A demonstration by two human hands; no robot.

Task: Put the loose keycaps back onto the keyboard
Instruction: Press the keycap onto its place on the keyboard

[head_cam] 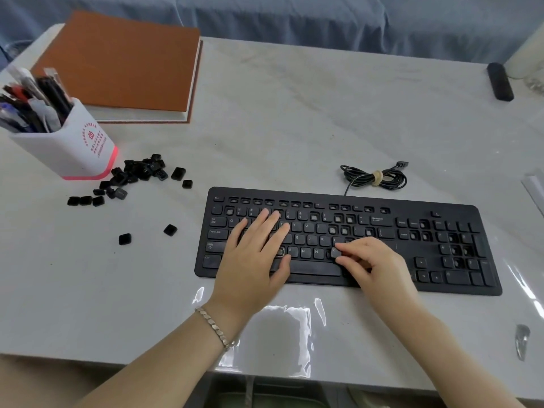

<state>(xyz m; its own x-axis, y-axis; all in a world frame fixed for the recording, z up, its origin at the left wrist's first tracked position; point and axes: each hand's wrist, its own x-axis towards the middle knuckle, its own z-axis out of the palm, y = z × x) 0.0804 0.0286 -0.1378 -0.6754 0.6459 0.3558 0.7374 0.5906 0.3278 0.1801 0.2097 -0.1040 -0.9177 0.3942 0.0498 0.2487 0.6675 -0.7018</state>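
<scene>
I saw one keycap (335, 253) pinched in the grip of the right hand (375, 265), thumb on one side and fingertip on the other. It was tilted over the bottom letter row of the keyboard (485, 248), just right of the M key. I could not tell whether it sat in its socket.

The left hand (254, 256) lay at nine o'clock from that keycap, its grip wide and holding nothing. Its fingers were straight across the letter rows, and a bracelet (216, 329) circled that wrist. Many sockets stood bare in the function row, number row and number pad.

The pile of loose keycaps (141, 172) lay on the table (294, 113) at ten o'clock from the keyboard, just beside a white pen holder (73, 148). Two stray keycaps (125, 239) lay apart at nine o'clock. The coiled cable (375, 178) lay just beyond the keyboard at twelve o'clock. A brown notebook (123, 63) sat at eleven o'clock, and a small black object (500, 81) at one o'clock.
</scene>
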